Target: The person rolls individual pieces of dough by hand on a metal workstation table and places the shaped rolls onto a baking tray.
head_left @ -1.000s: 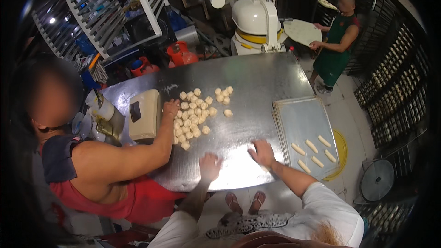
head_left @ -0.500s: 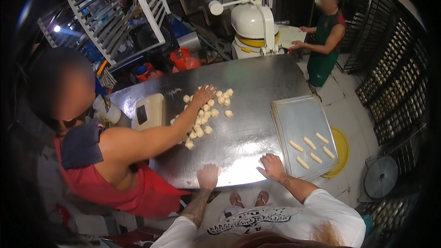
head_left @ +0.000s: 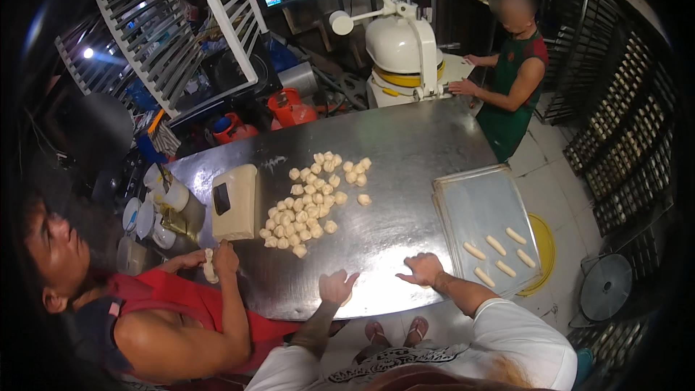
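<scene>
the left hand [head_left: 338, 287] and right hand [head_left: 423, 269] are palm-down at the table's [head_left: 394, 224] six o'clock edge, both grips spread, unclenched. dough balls [head_left: 311, 211] lie at the left's eleven, dough sticks [head_left: 496, 245] near the right's three; likely light, soft, easily dented, best cupped by their sides.

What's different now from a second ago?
The worker in red drew a hand back from the dough balls and now holds a dough lump in both hands. The worker in green moved left, toward the table. The person's left hand and right hand are still near the table's front edge; six dough sticks stay on the tray.
</scene>
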Action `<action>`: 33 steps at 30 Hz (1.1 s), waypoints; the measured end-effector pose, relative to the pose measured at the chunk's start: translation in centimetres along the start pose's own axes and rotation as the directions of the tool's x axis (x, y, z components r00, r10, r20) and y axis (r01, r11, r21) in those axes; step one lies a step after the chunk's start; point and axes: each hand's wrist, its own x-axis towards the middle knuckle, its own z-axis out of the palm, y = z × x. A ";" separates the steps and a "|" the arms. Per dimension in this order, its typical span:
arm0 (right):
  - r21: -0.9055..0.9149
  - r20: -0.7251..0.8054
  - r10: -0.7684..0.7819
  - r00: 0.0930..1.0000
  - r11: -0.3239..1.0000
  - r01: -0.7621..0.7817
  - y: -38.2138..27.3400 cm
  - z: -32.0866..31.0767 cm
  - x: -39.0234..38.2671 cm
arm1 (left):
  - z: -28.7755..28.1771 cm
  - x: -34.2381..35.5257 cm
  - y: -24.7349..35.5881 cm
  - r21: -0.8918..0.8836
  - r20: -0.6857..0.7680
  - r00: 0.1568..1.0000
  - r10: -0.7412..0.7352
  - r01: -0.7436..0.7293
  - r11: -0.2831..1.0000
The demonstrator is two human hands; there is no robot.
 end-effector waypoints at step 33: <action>-0.073 -0.219 0.025 0.975 0.996 -0.042 -1.7 1.9 -4.7 | -1.4 -4.9 0.3 0.025 -0.076 0.981 0.176 -0.175 0.984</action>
